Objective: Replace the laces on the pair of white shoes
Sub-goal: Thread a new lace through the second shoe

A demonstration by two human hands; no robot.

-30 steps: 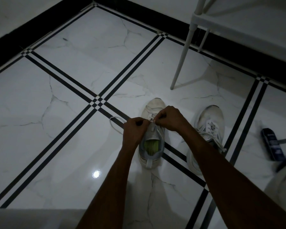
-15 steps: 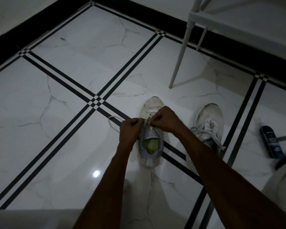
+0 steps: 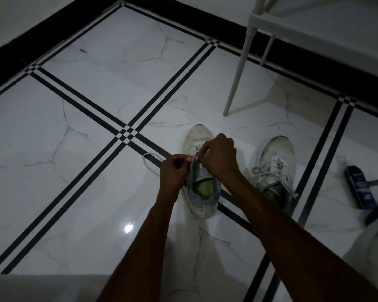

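Lacing step: a white lace [image 3: 150,161] is being worked at the upper eyelets of the near shoe [image 3: 202,188], at centre frame.
Left fingers [image 3: 181,162]: curled and pinched together on the lace just beside the tongue.
Right fingers [image 3: 202,152]: curled over the eyelet row, clamped on what appears to be the other lace strand; the exact grip is hidden by the knuckles.
Left hand [image 3: 172,174]: held against the shoe's left edge.
Right hand [image 3: 219,158]: held over the forefoot, touching the upper.
Lace slack: a loop is seen trailing onto the floor [image 3: 74,149], left of the shoe.
Second shoe [image 3: 275,168]: placed right of centre, apart from the first, its lace threaded but lying loose and untied.
Surroundings: a dark bottle [image 3: 360,186] lies at the right edge; a white chair leg [image 3: 238,70] stands at upper right.
Risk, judged: an eyelet may be skipped or the strands pulled uneven, since the light is dim and the eyelets are covered by the hands.
Risk, judged: the shoe may be dragged along the glossy tile if the lace is pulled hard, as nothing braces its heel.
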